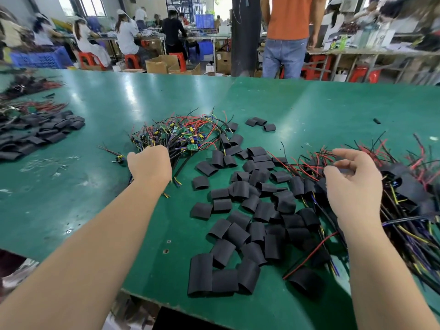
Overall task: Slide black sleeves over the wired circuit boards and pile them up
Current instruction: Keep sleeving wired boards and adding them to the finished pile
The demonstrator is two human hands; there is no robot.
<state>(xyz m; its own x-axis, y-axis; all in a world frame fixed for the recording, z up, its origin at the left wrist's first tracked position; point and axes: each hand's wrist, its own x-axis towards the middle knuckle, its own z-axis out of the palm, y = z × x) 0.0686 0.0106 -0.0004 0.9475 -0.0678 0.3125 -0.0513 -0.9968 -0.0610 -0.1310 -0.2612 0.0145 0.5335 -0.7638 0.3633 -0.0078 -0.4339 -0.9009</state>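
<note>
Head view: your left hand (150, 163) sits knuckles-up in the near edge of the tangle of wired circuit boards (181, 136), at 11 o'clock on the counter (71, 163). Its fingers are hidden, so I cannot tell whether it is gripping.

Your right hand (352, 184) hovers loosely curled, holding nothing, over the sleeved pile (409, 198) at 3 o'clock. Loose black sleeves (250, 206) lie scattered between the two, around 1 o'clock.

Judgement:
- **Boards:** light, but the thin springy leads will likely snag on neighbours. Take one by the board edge rather than the wires.
- **Sleeves:** soft and flattened, probably slick. Pinch one end to open the mouth.
</note>
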